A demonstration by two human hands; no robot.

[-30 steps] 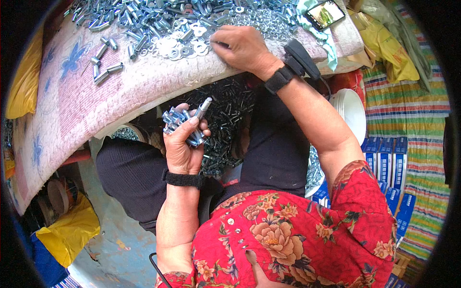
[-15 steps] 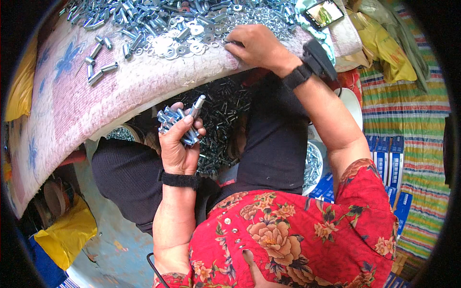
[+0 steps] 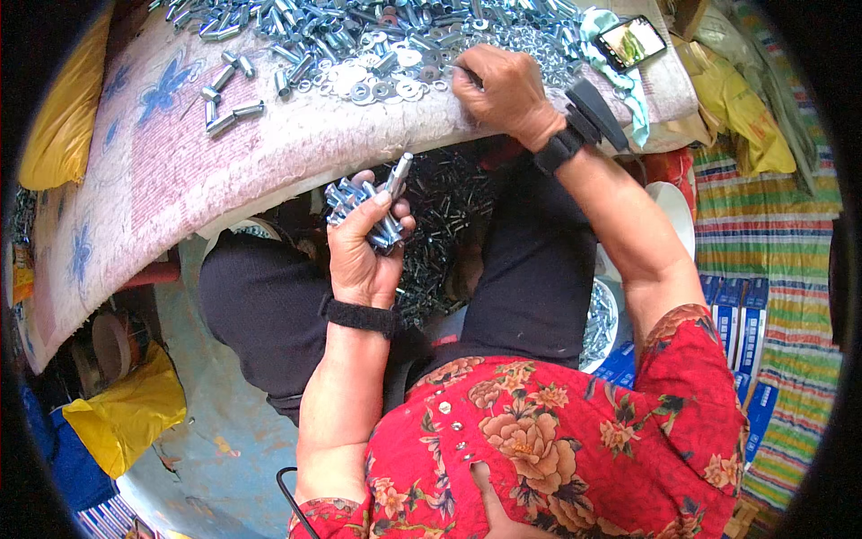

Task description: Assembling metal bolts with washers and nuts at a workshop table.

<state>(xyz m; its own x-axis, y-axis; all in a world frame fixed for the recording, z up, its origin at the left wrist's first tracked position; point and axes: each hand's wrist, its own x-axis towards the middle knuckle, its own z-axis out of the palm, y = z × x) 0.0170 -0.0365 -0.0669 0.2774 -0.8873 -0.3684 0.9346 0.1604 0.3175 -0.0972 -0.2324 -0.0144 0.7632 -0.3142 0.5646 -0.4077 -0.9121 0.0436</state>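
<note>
My left hand (image 3: 364, 247) is closed around a bundle of silvery metal bolts (image 3: 373, 207), held above my lap just below the table's edge. One bolt sticks up between thumb and fingers. My right hand (image 3: 503, 85) rests on the table with its fingertips pinched in the heap of flat washers (image 3: 377, 76); what they hold is hidden. Many loose bolts and sleeves (image 3: 314, 27) lie beyond the washers. A dark pile of small metal parts (image 3: 444, 225) fills my lap between my legs.
The table wears a pink flowered cloth (image 3: 162, 171). A phone (image 3: 633, 40) lies at its far right corner. A white bowl with metal parts (image 3: 602, 314) stands by my right knee. Yellow bags (image 3: 126, 413) lie lower left, blue boxes (image 3: 741, 314) and a striped mat on the right.
My right hand has slid toward the table's near edge among the washers. The left hand with its bolts has stayed roughly in place.
</note>
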